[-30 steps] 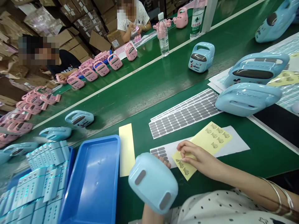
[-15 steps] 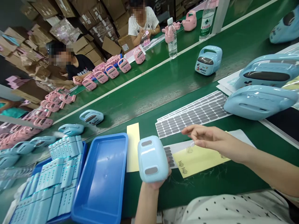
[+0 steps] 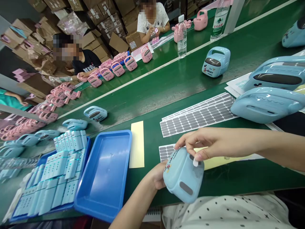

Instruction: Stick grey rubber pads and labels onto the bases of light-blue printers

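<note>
Toy case (image 3: 175,179) tilted at the lower centre of the frame, I gripped its left side with my left hand (image 3: 159,177), some fingers hidden behind it. My right hand (image 3: 199,146) pinched a small whitish label (image 3: 195,163) between thumb and forefinger, over the base near the upper grey pad (image 3: 191,157); whether it touched, I couldn't tell. Doing this well, I judged, meant bracing the case firmly, lining the label up before contact, then pressing from its middle outward so no edge lifted. Beyond lay a yellow sheet (image 3: 215,162), partly covered by my arm, then grey sticker sheets (image 3: 197,117) right of centre.
</note>
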Action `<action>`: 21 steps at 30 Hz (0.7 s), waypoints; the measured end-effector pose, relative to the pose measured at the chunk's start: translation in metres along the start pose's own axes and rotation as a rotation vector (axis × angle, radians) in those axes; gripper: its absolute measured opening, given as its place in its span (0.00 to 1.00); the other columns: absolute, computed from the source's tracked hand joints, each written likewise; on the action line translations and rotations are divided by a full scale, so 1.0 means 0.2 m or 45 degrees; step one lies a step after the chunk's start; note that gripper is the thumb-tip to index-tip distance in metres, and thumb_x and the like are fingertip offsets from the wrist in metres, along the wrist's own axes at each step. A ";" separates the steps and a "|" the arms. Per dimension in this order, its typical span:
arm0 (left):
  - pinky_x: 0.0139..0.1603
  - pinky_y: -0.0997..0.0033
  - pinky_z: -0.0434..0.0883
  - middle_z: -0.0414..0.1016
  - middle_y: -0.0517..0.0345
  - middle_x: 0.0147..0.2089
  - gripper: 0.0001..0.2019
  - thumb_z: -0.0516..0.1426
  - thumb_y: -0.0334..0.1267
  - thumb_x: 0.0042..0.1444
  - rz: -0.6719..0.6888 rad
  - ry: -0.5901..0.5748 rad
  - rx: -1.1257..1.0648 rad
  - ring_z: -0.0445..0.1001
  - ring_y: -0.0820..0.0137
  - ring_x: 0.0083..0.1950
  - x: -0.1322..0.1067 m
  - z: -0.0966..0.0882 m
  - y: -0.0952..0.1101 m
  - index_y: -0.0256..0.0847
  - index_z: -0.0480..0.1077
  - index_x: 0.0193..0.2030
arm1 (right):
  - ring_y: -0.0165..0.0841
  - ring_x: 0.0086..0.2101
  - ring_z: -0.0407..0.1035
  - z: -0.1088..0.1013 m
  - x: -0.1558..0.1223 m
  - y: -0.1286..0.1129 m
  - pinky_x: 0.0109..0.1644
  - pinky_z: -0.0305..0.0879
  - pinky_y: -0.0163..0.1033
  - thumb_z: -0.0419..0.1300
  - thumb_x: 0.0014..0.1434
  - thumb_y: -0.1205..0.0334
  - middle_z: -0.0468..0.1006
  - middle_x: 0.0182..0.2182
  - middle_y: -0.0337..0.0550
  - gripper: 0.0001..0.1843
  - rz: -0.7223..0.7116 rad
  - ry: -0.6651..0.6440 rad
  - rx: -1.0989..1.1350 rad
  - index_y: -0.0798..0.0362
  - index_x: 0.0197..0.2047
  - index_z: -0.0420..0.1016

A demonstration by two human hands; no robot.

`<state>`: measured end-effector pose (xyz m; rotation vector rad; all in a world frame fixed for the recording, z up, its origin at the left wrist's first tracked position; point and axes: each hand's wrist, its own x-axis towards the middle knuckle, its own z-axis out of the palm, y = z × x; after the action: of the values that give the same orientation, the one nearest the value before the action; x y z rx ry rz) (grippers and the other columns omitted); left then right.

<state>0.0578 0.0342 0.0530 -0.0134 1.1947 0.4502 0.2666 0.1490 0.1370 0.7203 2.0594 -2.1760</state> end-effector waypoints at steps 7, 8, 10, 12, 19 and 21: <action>0.41 0.69 0.68 0.74 0.48 0.36 0.10 0.57 0.31 0.53 -0.034 -0.055 0.054 0.72 0.69 0.33 -0.02 0.04 0.05 0.29 0.71 0.41 | 0.32 0.56 0.59 0.02 0.01 -0.06 0.53 0.56 0.35 0.58 0.56 0.57 0.67 0.53 0.33 0.10 0.044 0.012 -0.189 0.55 0.30 0.67; 0.41 0.70 0.68 0.74 0.49 0.36 0.10 0.55 0.31 0.55 -0.040 -0.057 0.066 0.73 0.69 0.33 -0.02 0.05 0.06 0.29 0.71 0.42 | 0.32 0.55 0.59 0.01 0.01 -0.07 0.52 0.55 0.35 0.59 0.56 0.57 0.67 0.53 0.32 0.10 0.068 -0.002 -0.215 0.55 0.30 0.67; 0.38 0.72 0.68 0.73 0.51 0.32 0.08 0.51 0.29 0.57 -0.050 -0.035 0.096 0.71 0.72 0.29 -0.03 0.07 0.07 0.29 0.71 0.37 | 0.32 0.55 0.59 0.01 0.02 -0.09 0.51 0.55 0.35 0.59 0.56 0.58 0.68 0.53 0.31 0.09 0.083 -0.035 -0.242 0.55 0.30 0.67; 0.32 0.75 0.66 0.70 0.53 0.24 0.10 0.49 0.27 0.58 -0.052 0.012 0.121 0.67 0.75 0.24 -0.03 0.08 0.09 0.29 0.68 0.29 | 0.32 0.56 0.58 0.00 0.02 -0.11 0.52 0.54 0.35 0.59 0.55 0.60 0.67 0.54 0.32 0.09 0.072 -0.048 -0.242 0.56 0.29 0.67; 0.30 0.75 0.66 0.67 0.54 0.21 0.11 0.49 0.28 0.59 -0.069 0.035 0.134 0.67 0.74 0.23 -0.02 0.07 0.09 0.30 0.67 0.27 | 0.31 0.55 0.58 0.01 0.04 -0.09 0.52 0.54 0.34 0.59 0.54 0.61 0.66 0.54 0.32 0.08 0.079 -0.059 -0.236 0.57 0.29 0.67; 0.30 0.75 0.66 0.68 0.54 0.21 0.10 0.50 0.27 0.58 -0.066 0.034 0.129 0.67 0.74 0.22 -0.02 0.06 0.09 0.30 0.67 0.27 | 0.30 0.55 0.58 0.01 0.04 -0.09 0.53 0.53 0.34 0.59 0.54 0.61 0.66 0.54 0.33 0.08 0.077 -0.071 -0.225 0.57 0.29 0.67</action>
<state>0.0615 0.0514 0.0652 0.0366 1.2393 0.3445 0.2522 0.1506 0.1511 0.6851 2.1381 -1.9299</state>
